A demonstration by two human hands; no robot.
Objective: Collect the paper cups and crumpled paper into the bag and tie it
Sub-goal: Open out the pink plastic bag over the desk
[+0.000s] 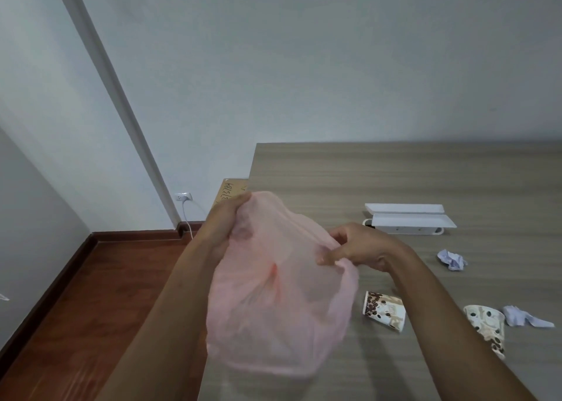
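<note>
Pink, thin plastic bag [279,285] held above the near left corner of the wooden table [395,172], its rim pinched by the left hand [226,221] at the far edge and by the right hand [355,248] at the near edge, mouth only partly spread. Still outside it on the table lie two paper cups [383,309] [486,329] on their sides and two crumpled papers [452,259] [524,317], all to the right. Probable failures: the limp film may cling shut or slip from a pinch once one hand releases to fetch a cup, so that items miss the mouth.
</note>
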